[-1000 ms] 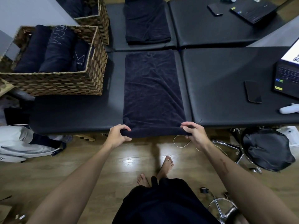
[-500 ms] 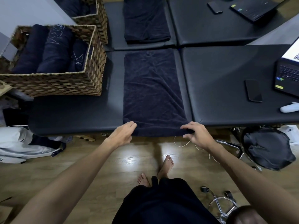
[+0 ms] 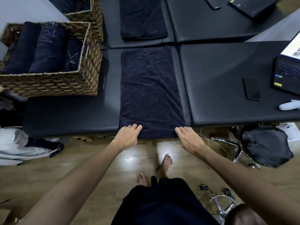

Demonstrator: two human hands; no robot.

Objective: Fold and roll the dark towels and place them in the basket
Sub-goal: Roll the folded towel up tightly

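Note:
A dark towel lies folded into a long strip on the black padded table, its near end draped over the table's front edge. My left hand rests with straight fingers on the near left corner. At the near right corner, my right hand lies the same way, fingertips touching the cloth. A woven basket at the left holds three rolled dark towels. Another folded dark towel lies on the far table.
A second woven basket stands behind the first. A phone, a laptop and a white object sit at the right. Another phone and a laptop lie far back. A stool stands under the table at the right.
Both hands have let go of the towel's near corners. Their fingers went from pinching the edge to lying straight on it. The towel stays flat.

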